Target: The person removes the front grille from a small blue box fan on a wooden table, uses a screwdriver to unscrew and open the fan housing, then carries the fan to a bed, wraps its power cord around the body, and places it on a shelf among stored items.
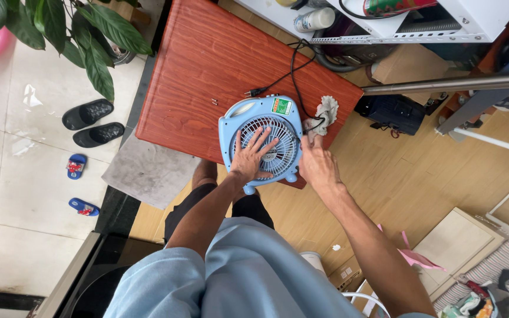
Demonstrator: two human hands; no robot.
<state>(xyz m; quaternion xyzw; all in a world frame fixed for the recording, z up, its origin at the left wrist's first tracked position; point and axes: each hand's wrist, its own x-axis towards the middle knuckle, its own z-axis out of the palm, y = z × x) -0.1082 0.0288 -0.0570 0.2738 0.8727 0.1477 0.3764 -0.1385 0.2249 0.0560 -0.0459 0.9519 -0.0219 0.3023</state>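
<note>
The blue fan (260,141), laid face-up at the tabletop (195,65) edge, is pinned by the left hand (248,159) spread flat on its grille while the right hand (318,165), grip unclear, touches its side; light, rigid, smooth plastic, best held by the rim.

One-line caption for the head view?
Left hand pressed on blue box fan, right hand at its side, on red table.
</note>
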